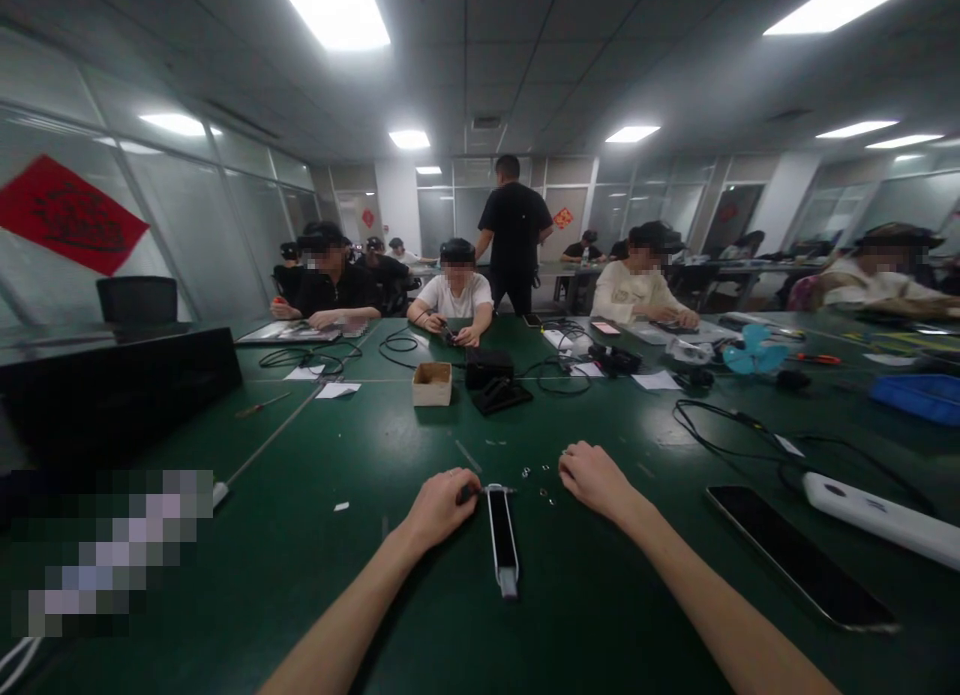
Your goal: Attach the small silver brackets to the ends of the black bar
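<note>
On the green table lies a long narrow device (502,533), white with a black face, pointing away from me. My left hand (441,506) is closed around a small dark tool whose tip meets the device's far end. My right hand (594,478) rests on the table to the right with its fingers curled under. Between the two hands lie several tiny screws or rings (541,481). I cannot make out anything inside the right hand.
A black phone (798,556) and a white power strip (885,520) with cables lie at the right. A small cardboard box (432,383) and black cases (495,379) sit ahead. A blue tray (916,396) is far right. Several people sit working around the table's far side.
</note>
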A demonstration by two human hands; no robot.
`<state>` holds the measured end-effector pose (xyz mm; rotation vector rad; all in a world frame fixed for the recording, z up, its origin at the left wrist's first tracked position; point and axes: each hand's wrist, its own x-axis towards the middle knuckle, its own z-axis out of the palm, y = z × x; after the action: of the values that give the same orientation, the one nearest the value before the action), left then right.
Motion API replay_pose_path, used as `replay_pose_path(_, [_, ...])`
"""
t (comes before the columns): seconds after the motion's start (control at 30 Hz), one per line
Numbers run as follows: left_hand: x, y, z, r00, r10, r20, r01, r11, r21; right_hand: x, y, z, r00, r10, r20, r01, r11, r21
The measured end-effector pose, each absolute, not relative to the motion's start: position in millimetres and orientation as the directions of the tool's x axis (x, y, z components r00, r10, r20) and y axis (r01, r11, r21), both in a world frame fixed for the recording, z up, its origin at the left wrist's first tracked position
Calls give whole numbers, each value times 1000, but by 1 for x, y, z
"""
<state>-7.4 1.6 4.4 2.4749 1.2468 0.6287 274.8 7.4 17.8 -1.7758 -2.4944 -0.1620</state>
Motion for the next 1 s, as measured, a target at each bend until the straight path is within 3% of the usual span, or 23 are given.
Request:
replay_pose_path(0.27, [-8,3,1,531,814,237,684,-576,448,272,14,8,-342,912,225,937,350,7])
replay_pose_path(0.57, [-8,3,-1,532,802,274,686,-597,415,252,15,21,-252,966,64,967,253,-13])
replay_pose_path(1.0, [-7,6,-6,528,794,302,677,-608,415,240,10,23,-187,980,66,982,186,25])
